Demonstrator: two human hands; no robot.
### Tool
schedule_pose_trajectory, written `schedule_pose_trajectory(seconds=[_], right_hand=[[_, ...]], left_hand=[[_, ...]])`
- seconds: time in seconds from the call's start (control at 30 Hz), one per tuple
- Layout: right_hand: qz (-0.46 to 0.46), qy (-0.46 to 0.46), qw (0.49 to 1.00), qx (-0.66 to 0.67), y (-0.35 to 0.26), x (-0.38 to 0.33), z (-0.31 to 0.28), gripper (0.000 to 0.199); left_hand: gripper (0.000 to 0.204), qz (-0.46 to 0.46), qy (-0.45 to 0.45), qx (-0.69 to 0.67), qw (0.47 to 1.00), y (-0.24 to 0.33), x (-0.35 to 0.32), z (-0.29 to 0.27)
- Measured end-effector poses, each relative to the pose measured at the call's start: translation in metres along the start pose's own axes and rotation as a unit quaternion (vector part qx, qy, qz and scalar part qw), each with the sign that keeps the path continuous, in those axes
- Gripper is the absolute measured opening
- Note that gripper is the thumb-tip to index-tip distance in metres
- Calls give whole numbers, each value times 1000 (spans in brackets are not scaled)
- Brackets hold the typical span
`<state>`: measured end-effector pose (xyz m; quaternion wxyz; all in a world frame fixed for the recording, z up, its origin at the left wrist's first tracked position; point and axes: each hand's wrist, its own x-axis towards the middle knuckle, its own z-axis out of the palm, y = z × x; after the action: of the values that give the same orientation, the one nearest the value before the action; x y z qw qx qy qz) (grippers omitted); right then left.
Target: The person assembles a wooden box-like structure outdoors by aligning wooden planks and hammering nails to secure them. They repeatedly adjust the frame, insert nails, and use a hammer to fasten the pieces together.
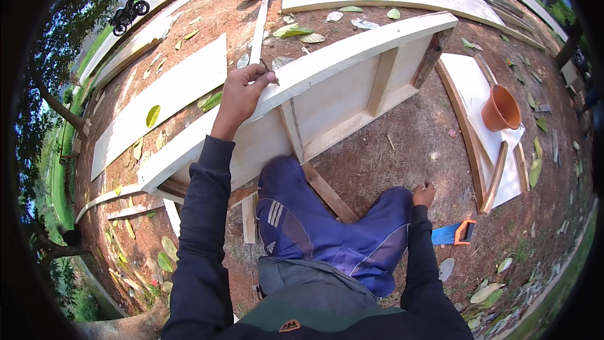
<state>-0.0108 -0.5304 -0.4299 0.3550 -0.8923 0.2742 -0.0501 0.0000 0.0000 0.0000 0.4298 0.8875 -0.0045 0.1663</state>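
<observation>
Pinching a thin dark piece (277, 82), nail or pencil, too small to tell, the left hand (244, 97) sits at the top edge of the wooden frame (352, 56), which stands on its side before the knees (395, 204). Well apart, the right hand (424, 194) curls beside one knee, any grip unclear, the blue-bladed saw (445, 234) lying nearby.

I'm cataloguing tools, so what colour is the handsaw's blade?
The handsaw's blade is blue, shown best in the head view.

Matt wooden frame (358, 51), smooth plastic bucket (501, 110), cloth trousers (340, 239), rough soil (412, 141)
</observation>
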Motion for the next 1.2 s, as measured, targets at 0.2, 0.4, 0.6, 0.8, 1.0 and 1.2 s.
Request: schedule_pose_trajectory(seconds=[0.2, 0.4, 0.6, 0.8, 1.0, 1.2], right_hand=[[115, -43, 981, -150, 46, -12, 9, 37], [72, -95, 982, -148, 73, -28, -4, 37], [87, -111, 964, -226, 105, -40, -4, 40], [17, -72, 983, -171, 113, -43, -13, 41], [78, -158, 984, 36, 47, -28, -59, 35], [-14, -365, 845, 390, -221, -114, -190, 37]], left_hand=[[20, 4, 16, -20, 1000, 2, -10, 2], [17, 15, 25, -7, 1000, 1, -8, 0], [21, 11, 9, 11, 1000, 3, -9, 2], [22, 18, 6, 19, 1000, -1, -6, 4], [21, 73, 30, 57, 995, -3, -4, 4], [20, 73, 57, 64, 994, -13, -10, 6]])
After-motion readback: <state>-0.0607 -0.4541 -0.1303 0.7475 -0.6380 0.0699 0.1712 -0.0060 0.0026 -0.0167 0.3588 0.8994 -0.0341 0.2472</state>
